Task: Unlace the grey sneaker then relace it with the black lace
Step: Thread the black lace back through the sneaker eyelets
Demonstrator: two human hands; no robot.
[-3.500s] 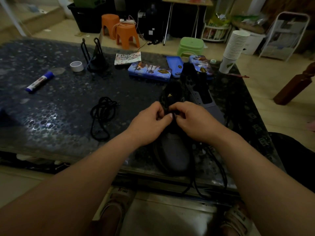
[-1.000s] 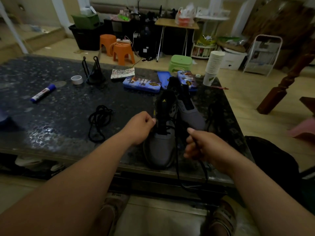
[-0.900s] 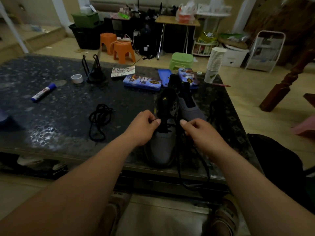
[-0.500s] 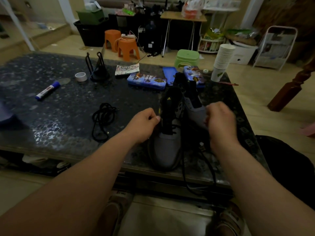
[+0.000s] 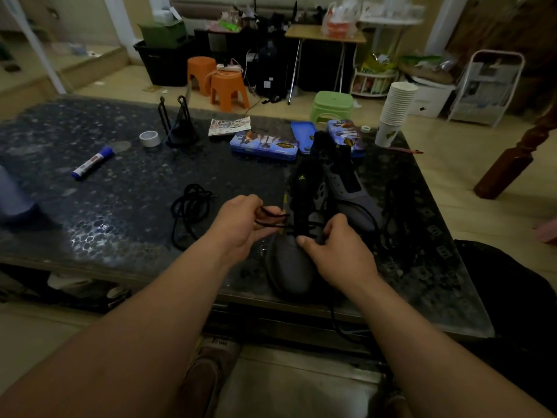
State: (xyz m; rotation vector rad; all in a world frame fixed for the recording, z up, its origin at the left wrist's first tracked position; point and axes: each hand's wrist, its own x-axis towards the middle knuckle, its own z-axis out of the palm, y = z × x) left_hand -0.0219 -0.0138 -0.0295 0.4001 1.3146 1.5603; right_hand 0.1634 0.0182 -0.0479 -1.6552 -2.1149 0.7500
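Sneaker (image 5: pixel 287 267), grey with a black tongue, is stood at the near edge of the table (image 5: pixel 120 188), its toe pointed to 6 o'clock, toward the person, and its heel to 12. A black lace (image 5: pixel 272 219) is threaded through the lower eyelets, and a loop of it is drawn out toward 9 o'clock, where it is pinched between the thumb and curled fingers of the left hand (image 5: pixel 238 226). The right hand (image 5: pixel 339 254) is set on the sneaker from 4 o'clock. Its thumb is laid on the grey upper just below the lacing and its fingers are bent over the right side of the eyelets, so that the shoe is gripped. Whether a lace end is also caught under those fingers cannot be told. A further length of lace is seen hanging over the table edge at 6 o'clock. A second sneaker (image 5: pixel 357 214) is laid just beside the first at 2 o'clock. At 9 o'clock, beyond the left hand, a coiled lace (image 5: pixel 190 211) is seen loose on the table. Farther out, at 10 o'clock, a marker (image 5: pixel 92 162), a tape roll (image 5: pixel 149 138) and a black wire stand (image 5: pixel 180 131) are found. At 12 o'clock a tin (image 5: pixel 263 144), a blue lid (image 5: pixel 303 136) and a second tin (image 5: pixel 346 135) are ranged near the far edge, with a leaflet (image 5: pixel 230 127) at 11 o'clock. A stack of cups (image 5: pixel 396 110) is placed at 1 o'clock, on the far right corner.
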